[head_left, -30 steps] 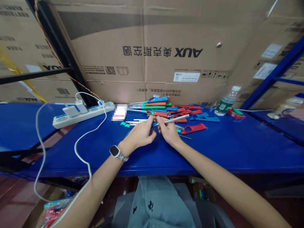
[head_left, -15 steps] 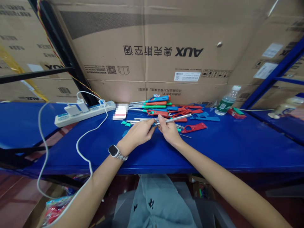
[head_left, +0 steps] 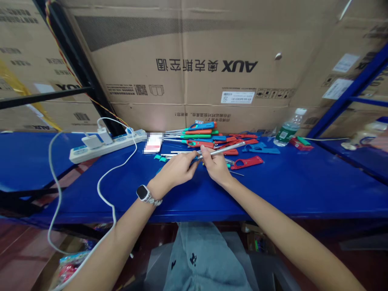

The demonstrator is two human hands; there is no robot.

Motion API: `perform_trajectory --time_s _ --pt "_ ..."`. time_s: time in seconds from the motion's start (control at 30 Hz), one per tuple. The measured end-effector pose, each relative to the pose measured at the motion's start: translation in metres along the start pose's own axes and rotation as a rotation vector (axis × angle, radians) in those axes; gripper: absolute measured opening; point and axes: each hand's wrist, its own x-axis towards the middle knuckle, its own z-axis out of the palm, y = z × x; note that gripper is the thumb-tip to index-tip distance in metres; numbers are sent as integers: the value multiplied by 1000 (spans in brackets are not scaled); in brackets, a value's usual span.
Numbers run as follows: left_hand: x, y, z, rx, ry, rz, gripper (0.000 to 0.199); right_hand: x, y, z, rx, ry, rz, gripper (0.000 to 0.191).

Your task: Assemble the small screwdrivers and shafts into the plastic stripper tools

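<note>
My left hand [head_left: 178, 166] is closed around the blue handle of a long-necked gas lighter, most of which its fingers hide. My right hand [head_left: 216, 165] pinches the same lighter's silver metal tube [head_left: 228, 148] between thumb and fingers, close to the left hand. The tube points right and slightly up, above the blue table. Behind the hands lies a pile of gas lighters [head_left: 198, 136] with blue, orange, green and red handles. A red handle shell [head_left: 247, 162] rests right of my right hand, and blue shell pieces [head_left: 262, 149] lie beyond it.
A white power strip [head_left: 107, 146] with chargers and cables stands at the left. Near it is a blurred white-and-pink item [head_left: 153, 143]. At the back right are a water bottle [head_left: 288, 128] and a small red box [head_left: 301, 144]. A large cardboard box [head_left: 194, 89] backs the blue table [head_left: 273, 190].
The lighter's metal tube has tilted up slightly at its right end. Both hands keep their hold, in almost the same place. The view has shifted a little.
</note>
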Motion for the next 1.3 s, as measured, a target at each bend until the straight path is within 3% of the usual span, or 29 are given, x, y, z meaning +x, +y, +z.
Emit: perform_trajectory --time_s 0.27,0.5,0.67,0.9,1.1,1.3 --pt "-2 3 -2 -67 -6 -10 16 1 -2 1 55 -5 24 52" --pt "4 14 0 164 -17 -142 15 3 -5 5 114 90 133 57" --pt "8 16 3 135 -2 -157 14 1 -4 6 50 128 122 57" --pt "3 7 11 5 9 -98 16 -2 6 2 -30 9 139 62" --pt "3 7 9 -46 34 -69 18 1 3 -6 -59 -77 9 49" --pt "0 1 15 -104 53 -36 24 4 3 -10 -110 -133 -6 47"
